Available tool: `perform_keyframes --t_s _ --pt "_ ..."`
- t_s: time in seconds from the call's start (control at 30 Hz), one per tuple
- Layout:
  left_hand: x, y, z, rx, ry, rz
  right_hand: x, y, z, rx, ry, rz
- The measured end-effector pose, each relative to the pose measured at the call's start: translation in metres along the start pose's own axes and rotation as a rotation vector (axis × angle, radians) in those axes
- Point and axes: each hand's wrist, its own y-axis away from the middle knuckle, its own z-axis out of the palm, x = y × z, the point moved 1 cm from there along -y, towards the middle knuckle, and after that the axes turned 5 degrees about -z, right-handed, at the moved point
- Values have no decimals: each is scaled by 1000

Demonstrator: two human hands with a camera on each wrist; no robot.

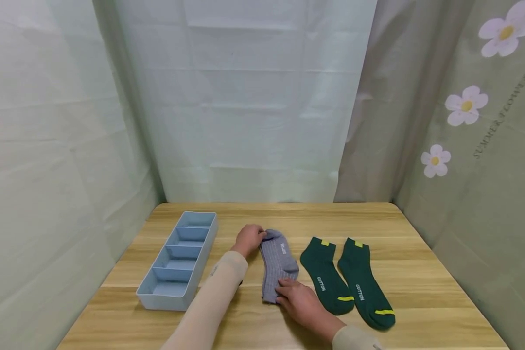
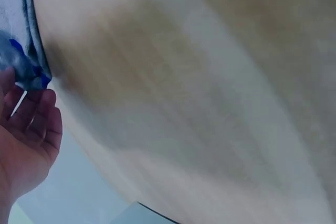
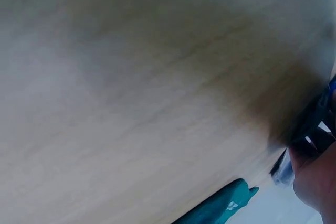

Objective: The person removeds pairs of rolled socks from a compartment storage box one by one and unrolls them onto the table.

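Observation:
Grey ribbed socks [image 1: 280, 260], layered one over the other with white lettering near the far end, lie flat on the table between my hands. My left hand [image 1: 249, 239] pinches their far left corner between thumb and fingers. In the left wrist view, the left hand [image 2: 29, 140] holds a bluish-looking edge of the fabric [image 2: 18, 64]. Fingers of my right hand [image 1: 304, 304] rest on the near right side of the grey socks. Only part of the right hand [image 3: 317, 182] shows in the right wrist view, at its right edge.
Two dark green socks [image 1: 328, 277] with yellow marks and COTTON lettering lie side by side to the right. A light blue divided tray [image 1: 192, 277] with several compartments stands at the left. Pale curtains [image 1: 253, 121] hang behind the wooden table [image 1: 437, 291].

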Motion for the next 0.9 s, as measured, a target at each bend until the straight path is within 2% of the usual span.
perform_keyframes --t_s 0.1,0.17,0.23,0.37,0.43,0.5,0.57,0.67,0.9 --pt "1 -1 -3 30 7 -34 0 0 -1 -4 -6 -14" --pt "1 -2 -3 55 0 -1 0 0 -2 -9 -13 -17" --pt "1 -1 -4 86 -25 95 0 0 -3 -18 -19 -16" --pt "2 2 -2 94 -183 393 2 0 -6 -25 -24 -3" --pt "2 5 0 62 -267 508 2 1 -7 -28 -30 5" --pt "1 7 2 -10 -322 549 3 2 -8 -34 -35 12" --pt "1 8 4 -94 -336 523 3 2 -7 -46 -44 18" --pt "1 9 6 -202 -354 438 3 2 -5 -53 -50 15" --pt "3 6 4 -330 -338 263 2 2 -2 -41 -33 -1"
